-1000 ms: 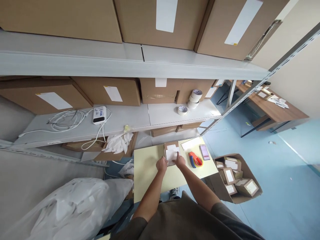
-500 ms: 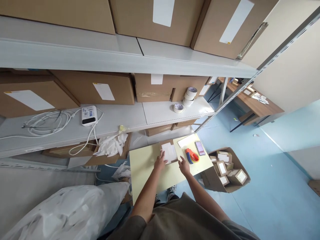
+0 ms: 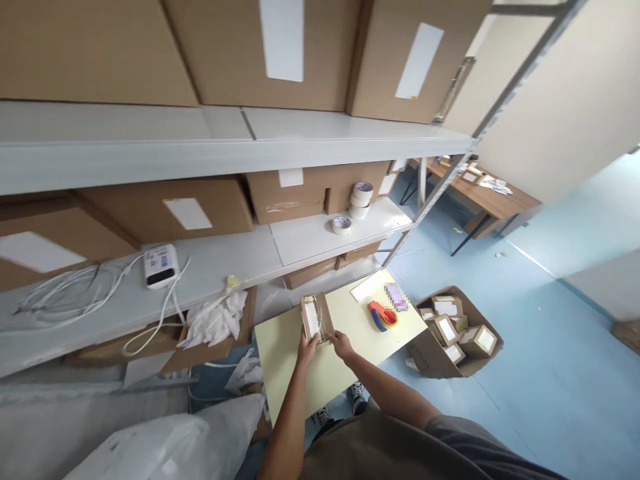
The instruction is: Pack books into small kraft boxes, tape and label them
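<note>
A small brown cardboard box (image 3: 325,313) with a white label and shiny clear tape is tilted up over the pale yellow tabletop (image 3: 285,347). My left hand (image 3: 307,348) grips its lower left corner, thumb lying on the label side. At the lower right corner, my right hand (image 3: 341,345) has its fingers closed on the box edge. To the right of the hands lies a red and blue tape dispenser (image 3: 383,315). Behind it are a blurred purple item (image 3: 397,297) and a flat white sheet (image 3: 367,287).
Right of the table, an open carton (image 3: 433,353) holds several small labelled boxes. Grey shelving (image 3: 320,150) ahead carries large cartons, tape rolls (image 3: 342,225) and a white device (image 3: 161,265) with cables. A large white plastic bag (image 3: 170,440) stands at lower left.
Before, my left hand lay on the box's white papers and my right hand was apart from it. Now both hands hold the box, turned and tilted up. My view has shifted.
</note>
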The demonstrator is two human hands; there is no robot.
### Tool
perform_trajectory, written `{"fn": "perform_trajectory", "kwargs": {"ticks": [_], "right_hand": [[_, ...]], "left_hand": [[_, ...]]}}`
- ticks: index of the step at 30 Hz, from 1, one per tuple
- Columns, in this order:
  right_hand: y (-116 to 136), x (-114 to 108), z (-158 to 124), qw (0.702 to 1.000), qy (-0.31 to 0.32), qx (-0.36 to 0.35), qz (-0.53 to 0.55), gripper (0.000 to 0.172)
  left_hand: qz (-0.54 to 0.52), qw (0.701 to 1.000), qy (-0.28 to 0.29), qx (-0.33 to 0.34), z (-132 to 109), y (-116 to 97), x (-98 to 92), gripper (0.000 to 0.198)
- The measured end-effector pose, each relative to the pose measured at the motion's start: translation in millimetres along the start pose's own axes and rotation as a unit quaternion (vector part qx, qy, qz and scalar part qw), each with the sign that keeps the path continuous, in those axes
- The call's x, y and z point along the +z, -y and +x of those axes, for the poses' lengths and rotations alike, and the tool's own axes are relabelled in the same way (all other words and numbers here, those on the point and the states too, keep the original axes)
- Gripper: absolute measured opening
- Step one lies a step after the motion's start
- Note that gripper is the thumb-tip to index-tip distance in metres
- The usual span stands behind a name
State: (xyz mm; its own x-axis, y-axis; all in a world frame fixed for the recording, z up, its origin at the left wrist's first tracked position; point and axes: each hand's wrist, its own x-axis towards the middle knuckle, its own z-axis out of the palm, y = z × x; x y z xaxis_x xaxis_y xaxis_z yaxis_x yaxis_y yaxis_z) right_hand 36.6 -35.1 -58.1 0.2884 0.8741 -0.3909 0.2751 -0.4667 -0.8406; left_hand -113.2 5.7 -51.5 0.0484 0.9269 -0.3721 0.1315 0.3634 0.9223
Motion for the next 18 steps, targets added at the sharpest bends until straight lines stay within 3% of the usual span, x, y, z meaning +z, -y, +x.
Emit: {"fn": "perform_trajectory", "kwargs": {"ticks": [4, 8, 13, 18], "right_hand": [[16.0, -24.0, 0.1, 0.997, -0.066, 0.023, 0.038, 0.036], [28.4, -77.5, 0.4, 0.980, -0.153, -0.013, 0.130, 0.040], [13.4, -176.2, -7.7, 0.946, -0.228, -0.061, 0.224, 0.046], [-31.1, -292.2, -21.5, 0.915, -0.316, -0.012, 0.251, 0.047]], "left_hand": [[0.029, 0.998, 0.040, 0.038, 12.2, -35.1, 11.2, 0.074], [0.037, 0.992, 0.089, 0.082, 14.9, -82.3, 60.7, 0.077], [0.035, 0.975, 0.183, 0.118, 4.3, -124.5, 162.8, 0.081], [0.100, 0.950, 0.273, 0.115, -13.6, -141.3, 304.5, 0.069]]}}
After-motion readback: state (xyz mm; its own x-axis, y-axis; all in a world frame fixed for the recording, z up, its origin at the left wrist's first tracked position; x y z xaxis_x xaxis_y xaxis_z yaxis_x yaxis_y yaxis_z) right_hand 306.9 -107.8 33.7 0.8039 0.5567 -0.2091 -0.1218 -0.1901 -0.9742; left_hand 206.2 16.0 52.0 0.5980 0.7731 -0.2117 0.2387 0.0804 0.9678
